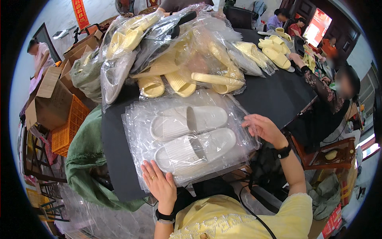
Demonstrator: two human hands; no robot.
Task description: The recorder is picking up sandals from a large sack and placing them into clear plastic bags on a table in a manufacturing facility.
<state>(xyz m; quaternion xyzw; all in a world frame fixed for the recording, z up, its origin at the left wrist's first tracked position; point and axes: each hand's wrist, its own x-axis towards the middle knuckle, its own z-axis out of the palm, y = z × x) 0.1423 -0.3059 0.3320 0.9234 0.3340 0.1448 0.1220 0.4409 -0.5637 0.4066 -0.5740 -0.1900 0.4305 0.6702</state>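
A pair of light grey slides (190, 121) lies side by side in a clear plastic bag (211, 157), toes to the left. Beneath it is a stack of flat clear bags (137, 119) at the table's near edge. My left hand (161, 184) rests flat on the bag's lower left corner, fingers stretched out. At the bag's right edge, my right hand (262, 128) pinches the plastic film between thumb and fingers. Just beyond the bag, several yellow slides (181, 83) in clear bags form a heap, with a bagged grey slide (119, 75) on its left.
The black table (274, 93) extends back right, where loose yellow slides (276, 51) lie. A co-worker (338, 95) in dark lace sits on the right. Left of the table are a green sack (85, 159), an orange basket (71, 125) and cardboard boxes (51, 97). More people sit farther back.
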